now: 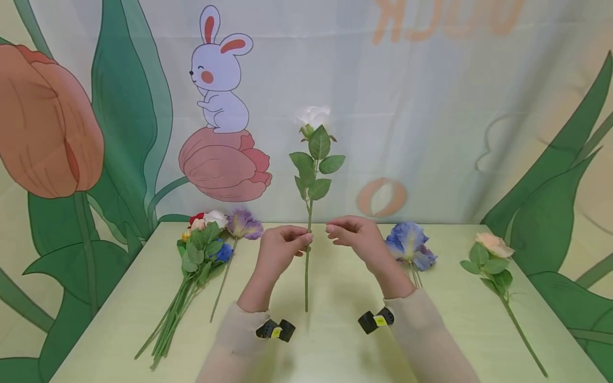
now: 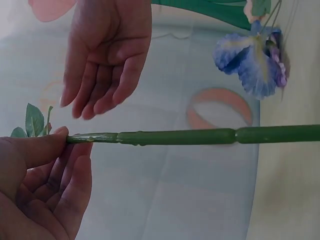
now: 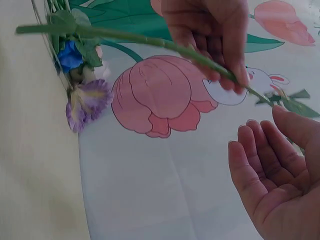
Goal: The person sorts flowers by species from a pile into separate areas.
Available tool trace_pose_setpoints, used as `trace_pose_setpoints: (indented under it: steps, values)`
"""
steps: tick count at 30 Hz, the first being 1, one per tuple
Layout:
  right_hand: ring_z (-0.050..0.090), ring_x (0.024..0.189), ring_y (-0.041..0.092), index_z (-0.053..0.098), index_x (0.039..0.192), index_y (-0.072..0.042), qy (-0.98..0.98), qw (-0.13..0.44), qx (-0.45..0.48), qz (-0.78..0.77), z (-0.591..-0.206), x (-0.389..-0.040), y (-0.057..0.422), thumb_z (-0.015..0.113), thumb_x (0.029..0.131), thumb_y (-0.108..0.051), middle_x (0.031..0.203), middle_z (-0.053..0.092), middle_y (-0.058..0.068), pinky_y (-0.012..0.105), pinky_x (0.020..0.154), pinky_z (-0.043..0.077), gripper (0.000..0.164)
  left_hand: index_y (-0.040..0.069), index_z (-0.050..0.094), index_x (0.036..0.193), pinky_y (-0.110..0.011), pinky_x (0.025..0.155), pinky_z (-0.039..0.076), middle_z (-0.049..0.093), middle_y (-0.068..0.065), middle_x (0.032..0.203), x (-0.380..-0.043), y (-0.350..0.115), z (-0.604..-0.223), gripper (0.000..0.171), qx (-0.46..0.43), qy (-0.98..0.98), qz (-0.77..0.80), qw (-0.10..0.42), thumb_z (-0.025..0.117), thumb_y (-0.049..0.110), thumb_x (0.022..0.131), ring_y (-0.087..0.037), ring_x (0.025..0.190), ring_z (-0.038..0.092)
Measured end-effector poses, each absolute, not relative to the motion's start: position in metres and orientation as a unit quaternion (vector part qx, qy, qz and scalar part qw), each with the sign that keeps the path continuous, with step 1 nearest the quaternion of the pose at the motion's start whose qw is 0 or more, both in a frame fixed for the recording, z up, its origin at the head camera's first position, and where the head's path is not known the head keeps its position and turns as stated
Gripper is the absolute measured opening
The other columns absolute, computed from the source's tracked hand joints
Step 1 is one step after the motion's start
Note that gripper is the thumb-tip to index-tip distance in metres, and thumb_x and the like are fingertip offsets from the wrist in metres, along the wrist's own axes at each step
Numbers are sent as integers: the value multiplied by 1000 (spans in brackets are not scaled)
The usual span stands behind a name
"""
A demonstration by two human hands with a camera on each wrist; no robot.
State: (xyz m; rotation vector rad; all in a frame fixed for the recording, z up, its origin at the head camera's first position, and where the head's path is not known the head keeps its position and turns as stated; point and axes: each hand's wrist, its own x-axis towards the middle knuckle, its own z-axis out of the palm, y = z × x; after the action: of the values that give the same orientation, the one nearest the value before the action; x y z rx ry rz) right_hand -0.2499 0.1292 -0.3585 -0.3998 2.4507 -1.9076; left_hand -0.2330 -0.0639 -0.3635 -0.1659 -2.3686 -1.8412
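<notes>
My left hand pinches the green stem of a white artificial rose between thumb and fingers. The rose stands upright above the table, bloom at the top and leaves below it. In the left wrist view the stem runs sideways out of the pinch. To the right of the stem is my right hand, holding nothing, its fingers loosely bent and apart from the stem. The right wrist view shows this hand with its palm visible, below the stem.
On the left of the table lie a bunch of artificial flowers and a purple flower. Blue-purple flowers lie behind my right forearm. A peach rose is at the far right. A printed curtain hangs behind.
</notes>
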Motion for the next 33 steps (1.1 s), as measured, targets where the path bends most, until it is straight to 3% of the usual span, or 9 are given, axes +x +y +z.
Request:
trace_pose_setpoints:
  steps: [4,8,13,18,23,33]
  values:
    - [68,91,9,66,120,5,775,5,-126,-619,-357,-251,119,64,96,-19,111,71,17,36,91,59,34,-3,76,99,-29,64,61,75,-19,85,-231,-54,-365,18,-71,-787,-610,59,72,12,89,-15,64,69]
    - [68,87,6,66,120,5,768,5,-120,-629,-356,-251,116,64,96,-18,103,73,8,37,91,59,34,-3,76,99,-29,64,60,76,-20,87,-230,-47,-367,18,-81,-786,-611,50,72,11,89,-22,68,71]
    - [68,83,4,66,119,7,768,9,-124,-628,-356,-250,116,64,96,-16,91,71,-5,38,92,58,33,-3,76,98,-30,64,61,76,-21,87,-230,-45,-371,18,-77,-780,-620,37,72,11,89,-17,66,71]
    - [68,83,4,67,117,7,772,4,-116,-625,-357,-249,116,64,95,-15,91,72,-4,38,92,58,31,-5,75,101,-33,68,62,75,-23,91,-229,-45,-373,19,-86,-761,-643,23,71,10,89,-17,68,72]
    - [68,84,5,68,115,7,779,-11,-110,-618,-359,-251,119,65,95,-16,94,73,0,35,90,59,30,-4,75,105,-33,70,62,75,-22,96,-230,-48,-376,22,-105,-770,-629,13,70,12,90,-20,73,74]
    - [66,75,-1,65,114,12,776,-10,-103,-622,-362,-249,141,65,95,-12,82,68,-13,22,80,60,30,0,75,107,-32,75,61,76,-19,99,-236,-87,-376,21,-80,-803,-591,3,69,12,90,-20,79,75]
